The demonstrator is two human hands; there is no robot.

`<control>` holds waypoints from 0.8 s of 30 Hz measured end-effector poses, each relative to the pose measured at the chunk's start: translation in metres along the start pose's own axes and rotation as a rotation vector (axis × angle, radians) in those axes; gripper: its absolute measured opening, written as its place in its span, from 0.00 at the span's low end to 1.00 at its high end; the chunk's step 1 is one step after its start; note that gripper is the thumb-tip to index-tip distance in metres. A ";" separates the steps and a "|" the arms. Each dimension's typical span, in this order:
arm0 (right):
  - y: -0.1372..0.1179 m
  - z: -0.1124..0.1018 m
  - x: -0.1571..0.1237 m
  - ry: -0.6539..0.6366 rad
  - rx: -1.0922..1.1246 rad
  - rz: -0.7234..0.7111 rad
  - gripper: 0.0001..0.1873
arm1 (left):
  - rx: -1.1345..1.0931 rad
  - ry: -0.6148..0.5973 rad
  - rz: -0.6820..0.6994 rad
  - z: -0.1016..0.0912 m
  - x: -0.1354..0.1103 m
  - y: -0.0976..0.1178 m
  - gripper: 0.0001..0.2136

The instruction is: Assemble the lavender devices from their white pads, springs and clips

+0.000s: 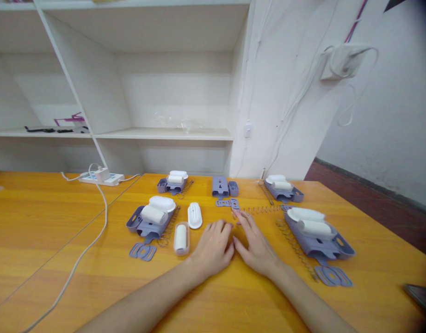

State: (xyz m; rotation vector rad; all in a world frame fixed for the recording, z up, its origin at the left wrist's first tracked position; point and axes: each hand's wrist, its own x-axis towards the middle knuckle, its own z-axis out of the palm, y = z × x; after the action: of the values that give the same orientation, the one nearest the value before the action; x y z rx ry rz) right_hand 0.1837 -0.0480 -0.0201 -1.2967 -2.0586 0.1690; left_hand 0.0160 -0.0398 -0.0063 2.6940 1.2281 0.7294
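Observation:
My left hand (214,247) rests palm down on the wooden table, fingers loosely bent, with nothing visible in it. My right hand (256,245) lies beside it with fingers stretched forward; its fingertips reach the near end of a long coiled wire spring (261,210). Whether they touch it I cannot tell. Beyond them lie flat purple-grey ring pieces (223,203) and a purple-grey plastic holder (220,186). Left of my left hand are a clear pinkish box (181,252) with a white roll (180,237) inside and a white slotted oval lid (194,215).
Similar sets of a purple-grey holder, white roll and white lid stand at left (152,217), far left (176,181), far right (282,188) and right (317,233). A power strip (112,179) trails a white cable (103,222). White shelves (164,134) stand behind.

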 end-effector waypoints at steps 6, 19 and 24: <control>0.002 -0.001 0.004 0.230 0.071 0.051 0.08 | 0.036 -0.003 0.016 0.002 0.000 -0.001 0.07; 0.009 -0.002 0.005 0.474 0.209 0.372 0.12 | 0.050 -0.003 0.024 0.002 0.000 -0.001 0.06; 0.016 0.002 0.008 0.422 0.098 0.328 0.26 | 0.053 -0.012 0.021 0.001 0.000 -0.001 0.06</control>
State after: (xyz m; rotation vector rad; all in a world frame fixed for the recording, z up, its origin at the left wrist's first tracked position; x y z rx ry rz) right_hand 0.1925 -0.0331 -0.0254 -1.4594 -1.4638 0.1268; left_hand 0.0157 -0.0392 -0.0078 2.7541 1.2354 0.6916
